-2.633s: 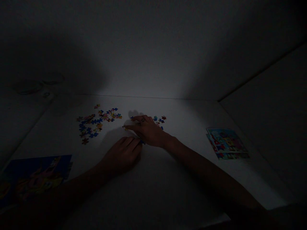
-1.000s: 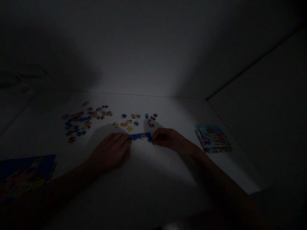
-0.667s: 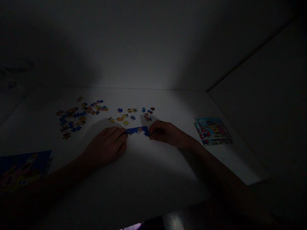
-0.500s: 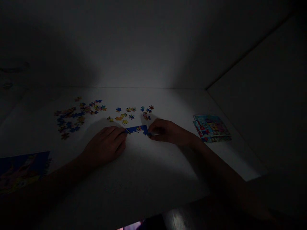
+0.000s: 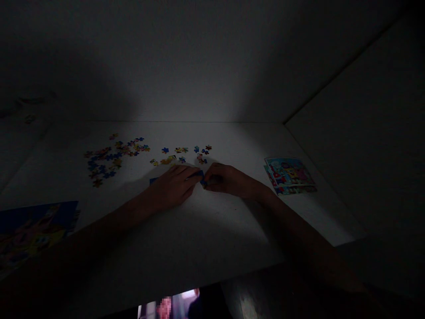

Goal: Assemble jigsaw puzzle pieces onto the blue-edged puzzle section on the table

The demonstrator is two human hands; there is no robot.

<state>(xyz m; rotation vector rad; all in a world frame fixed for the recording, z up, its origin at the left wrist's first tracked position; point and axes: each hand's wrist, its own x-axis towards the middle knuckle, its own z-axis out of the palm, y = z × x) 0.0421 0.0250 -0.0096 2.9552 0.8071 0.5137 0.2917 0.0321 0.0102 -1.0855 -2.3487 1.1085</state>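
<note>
The scene is very dark. On a white table (image 5: 206, 230) a short blue strip of joined puzzle pieces (image 5: 201, 176) lies mostly under my left hand (image 5: 174, 186), whose fingers lie flat and together on top of it. My right hand (image 5: 226, 179) is curled at the strip's right end, fingertips pinched on a piece there. The two hands almost touch. Only the strip's blue ends show.
Several loose puzzle pieces (image 5: 113, 155) lie scattered at the back left, and a few more pieces (image 5: 181, 153) sit just beyond my hands. A colourful picture card (image 5: 288, 175) lies at the right, a blue picture sheet (image 5: 33, 228) at the left edge. A wall stands behind.
My left hand has slid to the right over the blue strip and now covers most of it. My right hand has stayed at the strip's right end.
</note>
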